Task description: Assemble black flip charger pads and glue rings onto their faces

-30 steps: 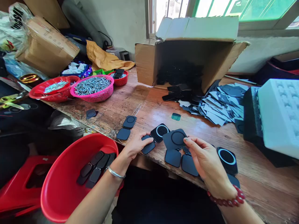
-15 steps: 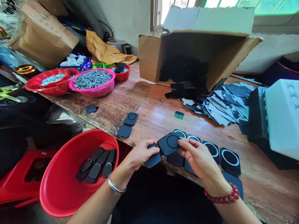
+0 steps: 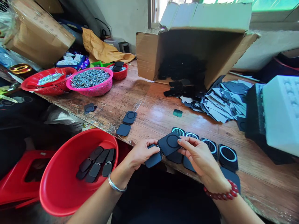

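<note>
Between my two hands is a black folding charger, two rounded square pads joined by a hinge, opened out above the table's front edge. My left hand pinches the lower pad near the hinge, thumb on top. With thumb and fingertips my right hand grips the right edge of the upper pad, which bears a ring mark. Beneath and beyond the hands lies a row of similar units with exposed white rings, such as the charger with a white ring; my right hand partly hides them. Another unfolded charger lies left of my hands.
A red tub with several folding chargers stands at lower left. Baskets of small metal parts, including a pink basket, line the back left. An open cardboard box, a pile of grey sheets and white foam are beyond.
The view has shifted slightly, so the table's things appear a little further left and up. Both hands keep the same grip on the folding charger.
</note>
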`<move>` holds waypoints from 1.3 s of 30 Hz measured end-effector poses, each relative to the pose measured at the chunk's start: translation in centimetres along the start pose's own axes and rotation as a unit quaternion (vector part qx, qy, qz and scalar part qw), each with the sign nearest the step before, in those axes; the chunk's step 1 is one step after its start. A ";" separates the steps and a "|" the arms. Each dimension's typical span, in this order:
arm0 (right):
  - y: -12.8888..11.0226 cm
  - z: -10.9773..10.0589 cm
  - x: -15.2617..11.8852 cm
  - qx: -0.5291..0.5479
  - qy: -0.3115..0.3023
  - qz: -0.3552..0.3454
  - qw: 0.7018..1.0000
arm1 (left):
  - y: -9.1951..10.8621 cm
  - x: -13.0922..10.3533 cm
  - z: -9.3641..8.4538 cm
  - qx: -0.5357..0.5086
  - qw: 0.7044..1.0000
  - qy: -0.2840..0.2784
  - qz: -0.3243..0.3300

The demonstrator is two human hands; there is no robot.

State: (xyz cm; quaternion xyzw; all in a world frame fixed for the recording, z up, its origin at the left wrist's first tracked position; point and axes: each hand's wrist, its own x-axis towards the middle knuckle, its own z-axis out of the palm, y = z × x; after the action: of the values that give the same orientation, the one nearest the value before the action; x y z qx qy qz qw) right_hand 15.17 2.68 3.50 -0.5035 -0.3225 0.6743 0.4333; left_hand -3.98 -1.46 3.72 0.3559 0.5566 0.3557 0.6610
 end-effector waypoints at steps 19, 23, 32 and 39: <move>-0.1 0.0 -0.1 -0.037 0.026 -0.017 0.999 | 0.0 -0.1 0.3 -0.028 0.999 -0.026 -0.002; 0.0 0.0 0.0 -0.034 0.026 -0.012 0.999 | -0.2 0.1 0.2 -0.032 0.999 -0.026 -0.013; 0.1 -0.2 0.0 -0.044 0.017 -0.028 0.998 | -0.6 0.5 0.2 -0.049 0.999 -0.009 -0.014; 0.2 0.1 0.0 -0.059 0.034 -0.036 0.997 | -0.9 0.6 0.6 -0.051 0.998 0.032 -0.008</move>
State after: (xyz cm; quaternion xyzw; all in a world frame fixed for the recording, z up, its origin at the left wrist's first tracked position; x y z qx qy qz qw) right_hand 15.03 2.59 3.41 -0.5391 -0.3648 0.6202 0.4377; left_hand -3.28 -1.39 2.68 0.3060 0.5612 0.3894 0.6631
